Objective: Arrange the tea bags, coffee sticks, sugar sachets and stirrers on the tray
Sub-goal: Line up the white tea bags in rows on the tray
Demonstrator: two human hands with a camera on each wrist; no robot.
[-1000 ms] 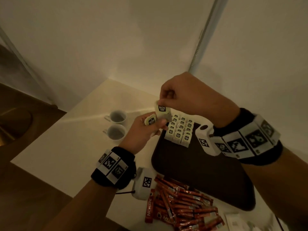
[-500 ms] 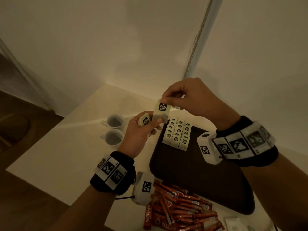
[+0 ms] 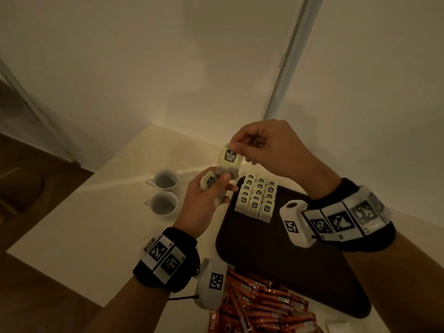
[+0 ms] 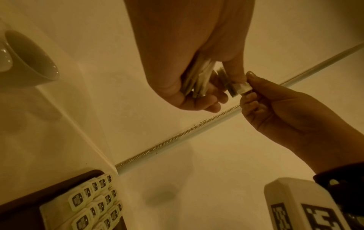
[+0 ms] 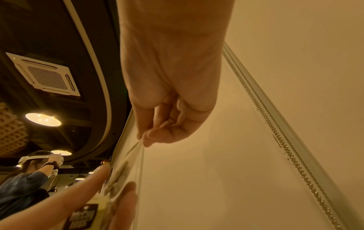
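Note:
My right hand (image 3: 234,147) pinches the top edge of one pale green tea bag (image 3: 228,159) and holds it upright above the table's far end. The bag's lower end touches my left hand (image 3: 216,186), which grips a small bundle of tea bags (image 3: 209,181) just left of the tray. In the left wrist view the bundle (image 4: 199,77) sits in my curled fingers and the right hand (image 4: 248,87) pinches the single bag (image 4: 239,89). The dark brown tray (image 3: 276,255) carries three neat rows of tea bags (image 3: 257,198) at its far left corner. Red coffee sticks (image 3: 259,306) lie heaped off the tray's near edge.
Two white cups (image 3: 166,180) (image 3: 163,203) stand left of my left hand. A white sachet (image 3: 336,326) lies at the bottom right. Walls close the table's far and right sides. Another person (image 5: 29,179) shows far off in the right wrist view.
My right hand has drawn the single tea bag upward, away from the left hand's bundle. Both hands have risen slightly above the tray corner.

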